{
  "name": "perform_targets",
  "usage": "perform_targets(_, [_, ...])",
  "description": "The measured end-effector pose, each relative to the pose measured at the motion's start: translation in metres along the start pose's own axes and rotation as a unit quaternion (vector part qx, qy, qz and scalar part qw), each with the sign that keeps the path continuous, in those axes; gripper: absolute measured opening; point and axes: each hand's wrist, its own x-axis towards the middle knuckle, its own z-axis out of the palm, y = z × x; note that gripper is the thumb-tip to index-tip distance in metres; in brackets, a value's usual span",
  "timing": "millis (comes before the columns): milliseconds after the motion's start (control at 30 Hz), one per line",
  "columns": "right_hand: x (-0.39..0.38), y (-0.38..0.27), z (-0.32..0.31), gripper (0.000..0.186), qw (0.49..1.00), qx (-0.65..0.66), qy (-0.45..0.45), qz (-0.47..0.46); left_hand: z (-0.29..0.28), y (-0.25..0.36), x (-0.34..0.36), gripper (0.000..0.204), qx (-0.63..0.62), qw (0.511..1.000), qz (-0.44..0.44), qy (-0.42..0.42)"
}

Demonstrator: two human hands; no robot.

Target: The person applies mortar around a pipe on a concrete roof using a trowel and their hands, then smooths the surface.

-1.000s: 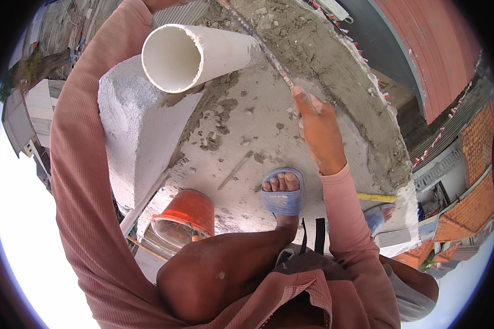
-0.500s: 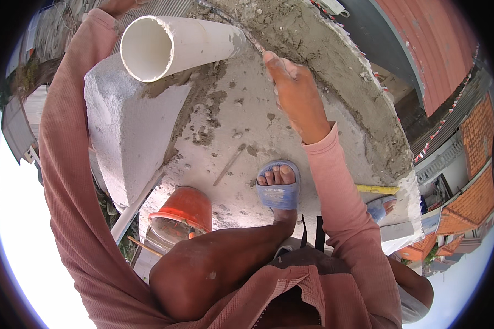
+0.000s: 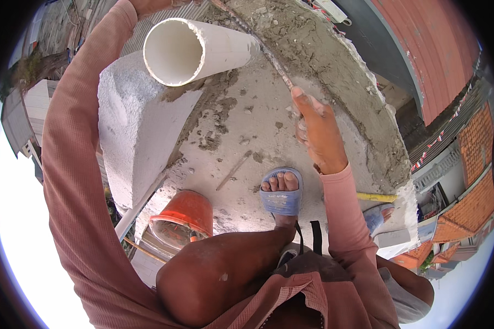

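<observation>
My right hand (image 3: 319, 131) is closed around the near end of a thin, mortar-crusted rod (image 3: 274, 63). From the fist the rod slants up and left, past the far end of a white plastic pipe (image 3: 225, 50), and out at the top edge. Wet grey mortar (image 3: 318, 49) lies along the slab beside it. My left hand (image 3: 148, 6) shows only in part at the top edge, beyond the pipe's open mouth; its fingers are mostly cut off. The pipe stands up from the slab next to a white, rough-faced block (image 3: 132, 115).
An orange bucket (image 3: 184, 214) sits left of my sandalled foot (image 3: 281, 192). A thin stick (image 3: 234, 170) lies on the slab (image 3: 247, 126). On the right are a yellow strip (image 3: 376, 197) and the slab's rough edge, with roofs (image 3: 472, 170) below. A pale pole (image 3: 140, 205) leans by the block.
My right hand has moved down and right with the rod, so more of the rod shows. My left hand has shifted right along the top edge. The whole view has shifted slightly.
</observation>
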Motion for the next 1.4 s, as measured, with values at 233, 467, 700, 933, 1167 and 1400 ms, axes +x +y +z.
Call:
perform_targets(233, [0.018,-0.001,0.015,0.037,1.000,0.006,0.003,-0.030,-0.028,-0.042,-0.002,0.035,-0.023,0.999,-0.029,0.024])
perform_targets(467, [-0.006,0.007,-0.009,0.059,0.982,-0.181,0.037,-0.047,0.009,-0.006,0.001,0.031,-0.023,1.000,0.012,-0.002])
perform_targets(700, [0.030,0.004,0.024,0.055,0.921,-0.239,0.117,-0.285,-0.030,-0.034,-0.028,0.035,0.057,0.993,-0.037,0.099])
perform_targets(933, [0.022,-0.023,0.014,0.047,0.905,-0.381,0.045,-0.185,0.003,-0.041,0.002,0.038,-0.042,0.980,0.005,0.193])
perform_targets(1167, [0.013,-0.024,0.037,0.033,0.855,-0.443,0.176,-0.202,0.002,-0.029,-0.002,0.045,0.107,0.971,0.006,0.215])
perform_targets(1400, [-0.001,-0.006,0.020,0.031,0.791,-0.535,0.170,-0.243,0.020,-0.002,-0.013,0.049,0.078,0.988,0.005,0.133])
